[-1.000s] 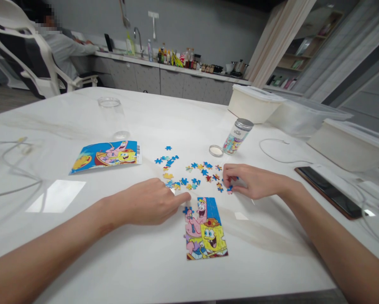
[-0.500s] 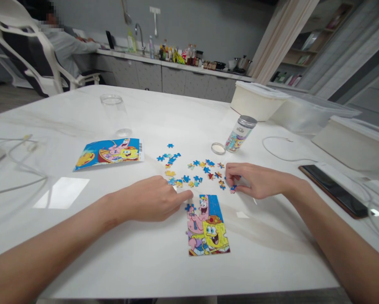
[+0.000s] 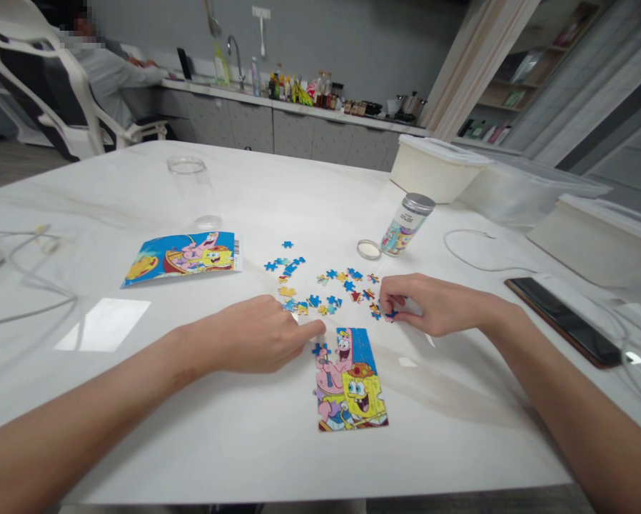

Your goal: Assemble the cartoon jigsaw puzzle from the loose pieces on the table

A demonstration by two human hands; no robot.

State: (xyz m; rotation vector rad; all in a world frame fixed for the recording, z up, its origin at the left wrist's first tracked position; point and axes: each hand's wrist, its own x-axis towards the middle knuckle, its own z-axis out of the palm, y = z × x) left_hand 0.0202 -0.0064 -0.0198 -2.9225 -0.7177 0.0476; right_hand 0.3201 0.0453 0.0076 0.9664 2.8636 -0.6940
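Note:
A partly joined jigsaw puzzle [image 3: 352, 382] with a pink and a yellow cartoon figure lies in front of me. My left hand [image 3: 259, 334] rests just left of its top edge, fingers curled under and thumb stretched toward the puzzle. Whatever those curled fingers may hold is hidden. Beyond the puzzle, loose jigsaw pieces [image 3: 315, 300] are scattered across the table. At their right side, my right hand [image 3: 420, 303] pinches a small blue and pink puzzle piece [image 3: 390, 317] between thumb and fingers, low over the tabletop.
A picture sheet [image 3: 184, 258] lies left, behind it a clear jar [image 3: 192, 189]. A printed canister [image 3: 407, 225] and a round lid [image 3: 369, 249] stand behind the pieces. Rightward are a phone [image 3: 564, 321], cables and storage boxes [image 3: 438, 171]. A person [image 3: 109, 75] sits at the far counter.
My right hand has shifted very slightly left with its puzzle piece, now partly covered by the fingers. My left hand and the joined puzzle stay put.

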